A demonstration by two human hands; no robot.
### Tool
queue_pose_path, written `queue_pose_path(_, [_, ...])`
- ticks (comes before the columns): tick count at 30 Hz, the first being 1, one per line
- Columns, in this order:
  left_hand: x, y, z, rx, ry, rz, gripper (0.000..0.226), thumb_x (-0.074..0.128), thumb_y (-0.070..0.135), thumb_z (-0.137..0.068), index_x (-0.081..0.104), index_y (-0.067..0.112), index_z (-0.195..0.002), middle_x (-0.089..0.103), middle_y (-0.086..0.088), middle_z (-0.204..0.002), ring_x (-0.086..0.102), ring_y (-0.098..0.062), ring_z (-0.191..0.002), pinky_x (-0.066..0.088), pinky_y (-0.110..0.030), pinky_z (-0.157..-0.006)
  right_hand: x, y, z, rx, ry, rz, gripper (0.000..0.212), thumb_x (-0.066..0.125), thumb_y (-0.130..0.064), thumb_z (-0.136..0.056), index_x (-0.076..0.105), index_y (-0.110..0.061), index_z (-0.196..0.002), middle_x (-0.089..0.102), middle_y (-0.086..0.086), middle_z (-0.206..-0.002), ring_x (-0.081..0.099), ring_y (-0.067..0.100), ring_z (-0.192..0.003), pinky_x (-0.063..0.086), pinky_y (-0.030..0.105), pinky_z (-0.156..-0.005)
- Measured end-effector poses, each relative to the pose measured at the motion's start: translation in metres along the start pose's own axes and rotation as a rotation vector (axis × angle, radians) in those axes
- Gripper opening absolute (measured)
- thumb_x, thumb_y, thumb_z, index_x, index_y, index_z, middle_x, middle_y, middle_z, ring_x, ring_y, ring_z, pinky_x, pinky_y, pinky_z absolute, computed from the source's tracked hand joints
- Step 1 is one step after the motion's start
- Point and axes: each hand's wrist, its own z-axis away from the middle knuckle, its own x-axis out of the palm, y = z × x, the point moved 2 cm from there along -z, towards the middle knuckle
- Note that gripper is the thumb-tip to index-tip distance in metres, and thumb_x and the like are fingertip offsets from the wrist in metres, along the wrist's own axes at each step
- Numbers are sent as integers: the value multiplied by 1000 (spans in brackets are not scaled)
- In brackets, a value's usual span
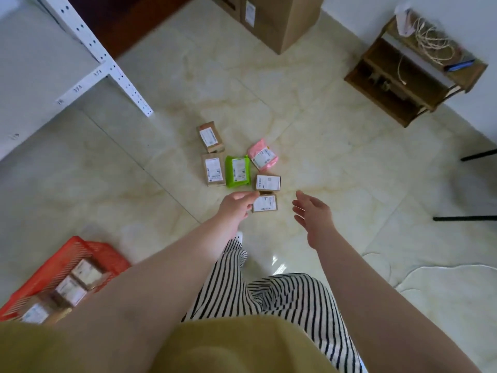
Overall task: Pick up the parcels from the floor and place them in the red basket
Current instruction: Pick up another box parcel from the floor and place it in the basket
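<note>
— Six parcels (238,164) lie clustered on the glossy cream tile floor (336,135), I count. Basket?

— Red basket (88,251) near left, holding boxes. I see left hand (236,204) and right hand (313,212) above the parcels, fingers relaxed, holding nothing.

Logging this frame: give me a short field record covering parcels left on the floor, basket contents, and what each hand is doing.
parcels on floor: six, clustered on the tiles: four brown boxes, among them the nearest brown box, plus a green pouch and a pink pouch
red basket: lower left, already holds at least three brown parcels
left hand: reaching toward the nearest brown box, fingers relaxed, holding nothing
right hand: open, above bare floor to the right of the cluster
task progress: partly done
</note>
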Motion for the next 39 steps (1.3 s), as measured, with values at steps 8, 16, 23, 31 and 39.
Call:
queue_pose_path(8, [35, 19, -51, -1, 190, 48, 47, 70, 31, -86, 63, 8, -126, 69, -17, -113, 58, -15, -88, 44, -26, -73, -15, -36, -85, 20, -102, 235, 28, 70, -29, -88, 66, -9, -107, 65, 7, -94, 57, 19, -88, 46, 32, -78])
queue_pose_path(16, [62, -39, -119, -109, 449, 233, 57, 76, 35, -80, 58, 13, -130, 60, -5, -131, 54, -19, -116, 41, -33, -101, -14, -35, -209, -1, -265, 581, 45, 74, -41, -81, 67, -12, -115, 68, 7, -110, 59, 20, -93, 48, 36, -85])
queue_pose_path(23, [86, -120, -209, -173, 480, 288, 62, 74, 35, -82, 52, 15, -136, 52, -4, -140, 50, -20, -124, 38, -31, -103, -15, 49, -320, 124, -251, 695, 60, 74, -45, -81, 62, -8, -126, 58, 5, -109, 53, 21, -95, 47, 37, -93])
queue_pose_path(31, [89, -225, -360, -194, 543, 230, 61, 71, 36, -85, 48, 18, -138, 46, -4, -146, 47, -19, -128, 34, -26, -93, 16, 168, -457, 116, -265, 822, 37, 59, -39, -93, 52, -10, -71, 47, 11, -80, 44, 23, -75, 43, 41, -76])
queue_pose_path(39, [100, -303, -480, -229, 471, 118, 68, 67, 36, -87, 40, 14, -146, 45, -8, -148, 47, -25, -131, 34, -25, -94, 42, 258, -555, 103, -276, 866, 42, 59, -50, -89, 59, -12, -106, 50, 5, -95, 46, 24, -84, 42, 35, -80])
